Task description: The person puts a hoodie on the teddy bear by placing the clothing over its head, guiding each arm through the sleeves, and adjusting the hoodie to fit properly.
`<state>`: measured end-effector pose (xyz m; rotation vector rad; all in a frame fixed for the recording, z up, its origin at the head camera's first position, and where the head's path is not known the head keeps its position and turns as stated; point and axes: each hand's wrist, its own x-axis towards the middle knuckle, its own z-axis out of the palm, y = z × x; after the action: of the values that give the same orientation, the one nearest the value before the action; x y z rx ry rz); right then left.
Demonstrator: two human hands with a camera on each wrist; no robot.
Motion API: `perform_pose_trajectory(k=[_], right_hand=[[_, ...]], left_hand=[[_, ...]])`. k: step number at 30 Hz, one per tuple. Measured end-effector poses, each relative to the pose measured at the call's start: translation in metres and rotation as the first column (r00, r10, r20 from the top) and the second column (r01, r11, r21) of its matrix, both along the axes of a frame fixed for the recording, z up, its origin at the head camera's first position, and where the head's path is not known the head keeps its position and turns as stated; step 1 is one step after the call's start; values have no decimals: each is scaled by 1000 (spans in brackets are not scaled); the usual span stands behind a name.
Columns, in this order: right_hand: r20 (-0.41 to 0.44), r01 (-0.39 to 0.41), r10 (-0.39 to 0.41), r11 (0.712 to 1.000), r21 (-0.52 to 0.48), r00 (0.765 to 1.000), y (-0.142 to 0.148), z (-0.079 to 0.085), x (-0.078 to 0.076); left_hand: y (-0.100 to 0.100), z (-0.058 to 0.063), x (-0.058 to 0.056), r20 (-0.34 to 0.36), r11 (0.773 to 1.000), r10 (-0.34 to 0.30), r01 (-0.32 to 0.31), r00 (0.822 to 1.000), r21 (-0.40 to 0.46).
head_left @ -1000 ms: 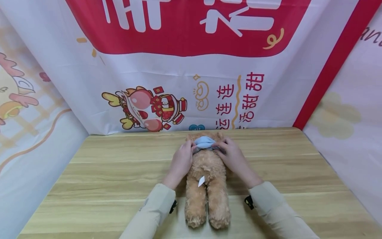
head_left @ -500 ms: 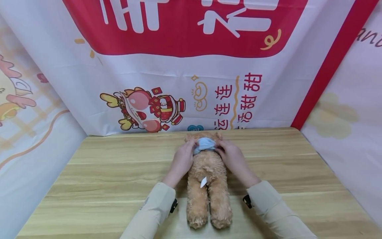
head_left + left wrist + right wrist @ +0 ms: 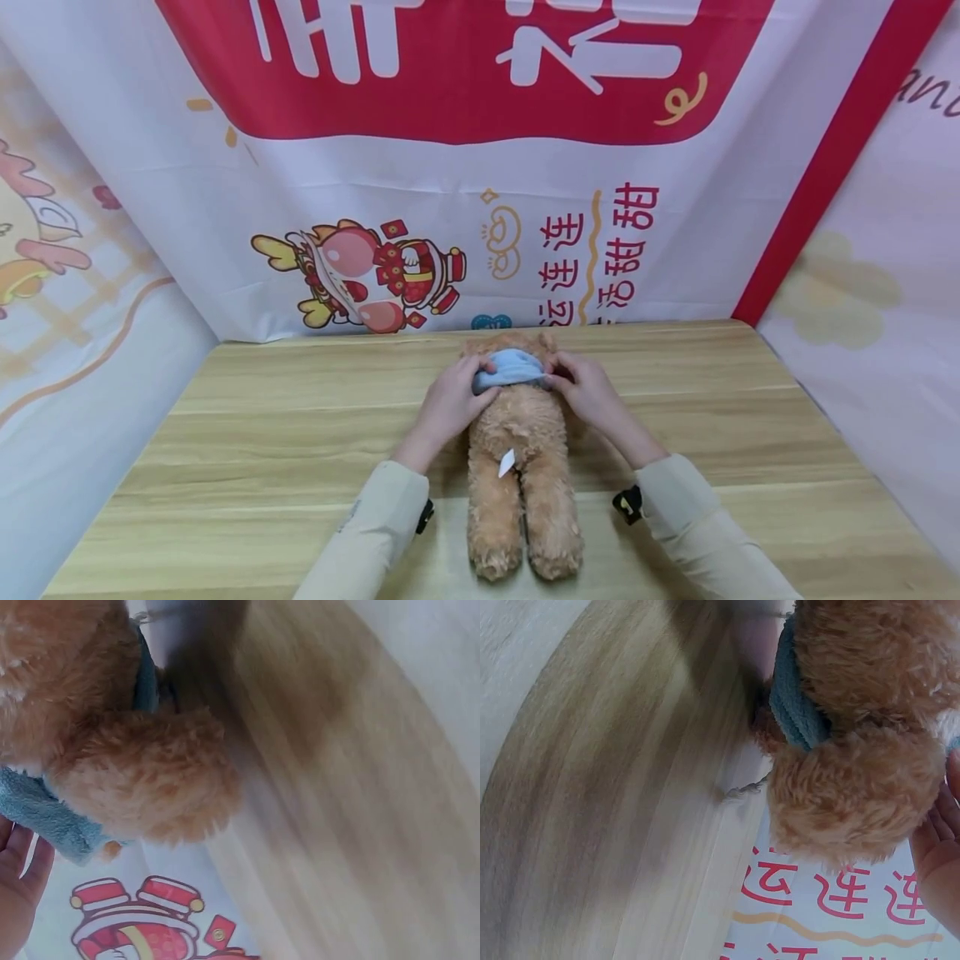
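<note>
A fluffy brown teddy bear (image 3: pixel 521 429) lies lengthwise on the wooden table, legs toward me, a white tag (image 3: pixel 507 462) between them. Light blue towelling cloth (image 3: pixel 513 367) crosses its upper body; both wrist views show blue bands by its arms. My left hand (image 3: pixel 448 402) rests at the cloth's left edge, thumb and forefinger spread apart; in the left wrist view its fingers (image 3: pixel 37 871) look fairly straight against the cloth. My right hand (image 3: pixel 588 393) pinches the cloth's right edge between thumb and forefinger. The bear's face is not visible.
The wooden table (image 3: pixel 300 433) extends to both sides of the bear. A white and red printed curtain (image 3: pixel 420 167) hangs along its far edge. Printed sheets (image 3: pixel 847 333) flank the sides. A thin grey cord (image 3: pixel 744 790) shows beside the bear in the right wrist view.
The blue cloth has gone from bunched to spread flatter and wider. My left hand has shifted slightly left and its thumb has moved away from the forefinger. The right hand stays at its edge.
</note>
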<state>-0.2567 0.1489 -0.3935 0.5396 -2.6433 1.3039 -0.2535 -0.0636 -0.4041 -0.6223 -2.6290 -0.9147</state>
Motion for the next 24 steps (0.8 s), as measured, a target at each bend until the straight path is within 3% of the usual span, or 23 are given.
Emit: perform_pose_trajectory(k=[3,6,10,12,15,17,18,19,21,24], right_hand=[[5,-28,28,999,-20,1000,1,-1,0],[19,-41,42,998,-40,999,2,-4,-1],[25,-47,48,997,-58,999,2,-9,-3],[35,-52,54,997,-57,998,2,-9,-2],[51,-71,73,997,-36,996,3,-10,-2],[52,-111,111,994,-18,992,5,-10,-1],[56,-135,135,991,-10,989,6,-10,-1],[65,-162,163,987,-8,985,8,-10,-1],[91,-230,229,973,-3,969,13,-9,-1],[174,-335,324,942,37,930,21,-4,0]], left_hand=[[-1,1,1,-123,993,-3,-12,992,-117],[-1,-1,4,-283,981,-6,-49,959,-187],[-2,-4,8,-446,983,-3,-81,895,-168],[-2,-6,10,-455,988,-12,-58,890,-140],[-6,-8,12,-347,995,-64,34,936,-92],[-10,-7,12,-194,993,-121,115,974,-38],[-12,-6,12,-101,989,-146,146,984,-14],[-14,-5,13,-4,985,-170,170,986,8],[-18,-1,15,162,978,-206,204,965,30],[-21,5,20,309,970,-225,241,924,-16]])
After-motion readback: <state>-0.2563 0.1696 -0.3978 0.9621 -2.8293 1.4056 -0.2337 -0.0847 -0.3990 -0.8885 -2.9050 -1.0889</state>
